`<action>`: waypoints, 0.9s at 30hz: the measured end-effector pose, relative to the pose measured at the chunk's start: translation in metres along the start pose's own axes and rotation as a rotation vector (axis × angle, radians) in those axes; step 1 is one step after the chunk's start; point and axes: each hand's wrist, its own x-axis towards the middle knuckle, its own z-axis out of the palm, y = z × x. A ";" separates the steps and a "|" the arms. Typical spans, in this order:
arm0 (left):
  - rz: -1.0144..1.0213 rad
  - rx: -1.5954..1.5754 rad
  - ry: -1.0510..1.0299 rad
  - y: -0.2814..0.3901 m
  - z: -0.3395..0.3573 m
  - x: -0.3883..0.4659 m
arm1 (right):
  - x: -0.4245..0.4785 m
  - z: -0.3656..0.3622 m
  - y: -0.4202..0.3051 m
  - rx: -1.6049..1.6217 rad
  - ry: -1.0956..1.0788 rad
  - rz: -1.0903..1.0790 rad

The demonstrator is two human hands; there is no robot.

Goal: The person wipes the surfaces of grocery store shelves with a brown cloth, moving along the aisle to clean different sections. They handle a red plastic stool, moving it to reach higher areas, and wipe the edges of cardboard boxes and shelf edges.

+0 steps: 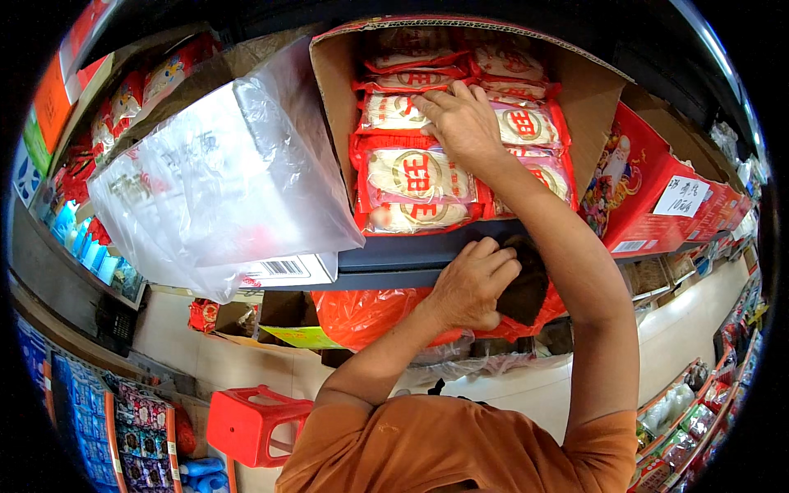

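Observation:
An opened cardboard carton (pixel 592 105) holds rows of clear-and-red packets of pale rice crackers (pixel 413 175). My right hand (pixel 465 123) reaches into it from the right, palm down. Its fingers lie on the upper edges of packets in the middle rows; whether they grip one is unclear. Below the carton's front, at the dark shelf edge (pixel 394 256), my left hand (pixel 478 283) is closed around a dark brown cloth (pixel 524 286). Part of that cloth is behind my right forearm.
Clear plastic (pixel 216 185) drapes over a white box on the left. A red carton (pixel 641 185) with a handwritten card adjoins on the right. Orange-red plastic bags (pixel 370 314) hang below the shelf. A red plastic stool (pixel 256 425) stands behind me, near stocked shelves (pixel 123 425).

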 end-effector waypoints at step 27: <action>-0.033 -0.010 0.017 0.003 0.001 0.001 | -0.038 -0.026 -0.042 0.189 -0.152 -0.162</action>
